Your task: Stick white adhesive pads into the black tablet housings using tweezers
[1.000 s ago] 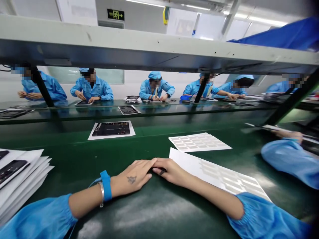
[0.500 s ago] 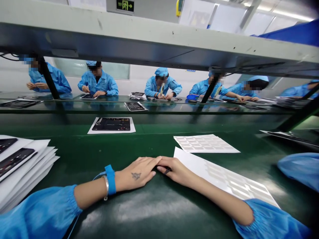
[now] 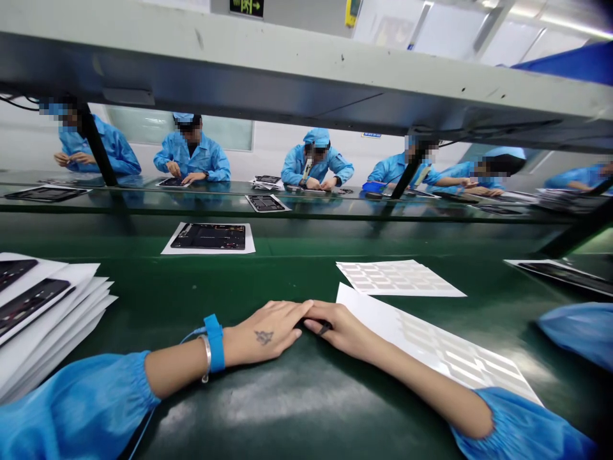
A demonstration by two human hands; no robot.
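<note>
My left hand lies flat on the green work surface, its fingers stretched out toward the right. A blue wrist strap with a thin cord and a silver bracelet are around that wrist. My right hand meets it, the fingertips touching, with the fingers curled. A small dark thing shows under the right fingers; its kind cannot be made out. Beside the right forearm lies a white sheet of pale stickers, partly covered by the arm. A second sticker sheet lies just behind it.
At left stands a stack of white sheets with dark device parts. Ahead, an opened tablet-like device rests on white paper. A blue plastic-like bundle is at right. A shelf crosses overhead; several co-workers in blue sit beyond.
The opened device on its paper has shifted slightly left, while the background has shifted slightly right with the view. My hands keep the same pose.
</note>
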